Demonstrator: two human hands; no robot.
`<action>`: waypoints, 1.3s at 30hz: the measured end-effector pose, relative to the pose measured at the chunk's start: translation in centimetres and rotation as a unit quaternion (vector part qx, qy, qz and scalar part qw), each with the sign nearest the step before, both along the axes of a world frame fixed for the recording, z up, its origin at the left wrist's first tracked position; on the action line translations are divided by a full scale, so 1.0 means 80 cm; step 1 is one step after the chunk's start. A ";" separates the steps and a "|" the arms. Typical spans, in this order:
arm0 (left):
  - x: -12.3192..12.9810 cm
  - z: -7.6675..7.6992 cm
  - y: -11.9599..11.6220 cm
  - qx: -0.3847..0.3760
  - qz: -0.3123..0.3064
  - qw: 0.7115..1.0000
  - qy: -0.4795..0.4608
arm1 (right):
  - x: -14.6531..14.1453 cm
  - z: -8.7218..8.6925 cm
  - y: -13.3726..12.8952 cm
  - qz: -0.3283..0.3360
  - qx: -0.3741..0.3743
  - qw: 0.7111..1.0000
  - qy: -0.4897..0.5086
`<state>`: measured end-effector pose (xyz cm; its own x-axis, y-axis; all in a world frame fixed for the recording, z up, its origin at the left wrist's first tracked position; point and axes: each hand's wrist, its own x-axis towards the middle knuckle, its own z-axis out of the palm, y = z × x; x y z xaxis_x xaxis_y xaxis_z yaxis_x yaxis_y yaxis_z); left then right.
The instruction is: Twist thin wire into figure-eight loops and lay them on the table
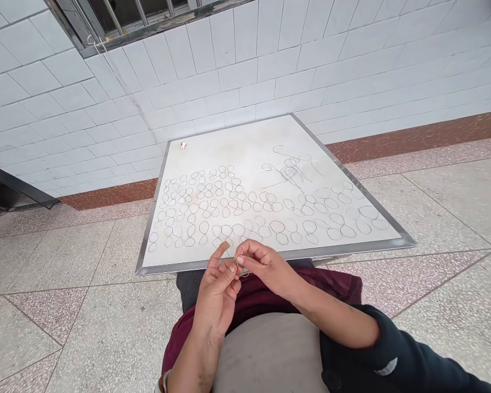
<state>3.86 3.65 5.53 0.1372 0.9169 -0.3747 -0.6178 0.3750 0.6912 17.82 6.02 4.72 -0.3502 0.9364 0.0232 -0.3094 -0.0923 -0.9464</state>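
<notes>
Just above the maroon cloth (339,283) on the lap, at the near edge of a white, metal-rimmed table (225,143), the left hand (215,289) and right hand (273,271) meet, the fingertips of both pinched together on a thin wire (237,264), with one left finger held out apart. Beyond them, many figure-eight wire loops (245,204) lie in rough rows across the near and left parts of the table, then a tangle of loose wires (289,172) farther right, a small red-and-white object (183,146) by the far left corner, and behind it all a tiled wall (237,76) with a barred window (139,13).
</notes>
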 end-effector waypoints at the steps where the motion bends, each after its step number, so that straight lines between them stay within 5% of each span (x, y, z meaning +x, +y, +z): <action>1: 0.001 0.000 0.000 -0.001 0.003 1.000 -0.011 | 0.000 -0.001 -0.001 -0.006 0.002 1.000 -0.003; 6: 0.004 -0.001 -0.004 0.028 0.001 1.000 0.002 | -0.002 -0.006 -0.005 -0.030 0.007 0.999 -0.030; 9: 0.007 0.001 -0.006 0.098 0.017 0.987 0.124 | -0.004 -0.010 -0.007 -0.057 0.014 0.996 -0.062; 15: 0.016 0.002 -0.007 0.195 0.080 0.872 0.442 | -0.010 -0.016 -0.009 -0.117 0.048 0.986 -0.110; 20: 0.014 -0.002 -0.010 0.241 0.082 0.799 0.545 | -0.011 -0.015 -0.012 -0.125 0.056 0.982 -0.130; 23: 0.010 -0.003 -0.010 0.257 0.070 0.779 0.568 | -0.010 -0.014 -0.012 -0.126 0.079 0.977 -0.151; 27: 0.006 0.002 -0.007 0.229 0.037 0.807 0.543 | -0.007 -0.014 -0.010 -0.123 0.101 0.973 -0.165; 35: -0.004 0.005 0.003 0.144 -0.020 0.933 0.328 | -0.003 -0.016 -0.014 -0.091 0.074 0.984 -0.131; 39: -0.013 0.004 0.008 0.121 -0.071 0.957 0.253 | -0.004 -0.017 -0.018 -0.068 0.082 0.987 -0.116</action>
<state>2.85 4.30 5.87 0.1245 0.9709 -0.2046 -0.1354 0.2208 0.9659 17.46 4.60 3.32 -0.2345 0.9655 0.1132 -0.0808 0.0967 -0.9920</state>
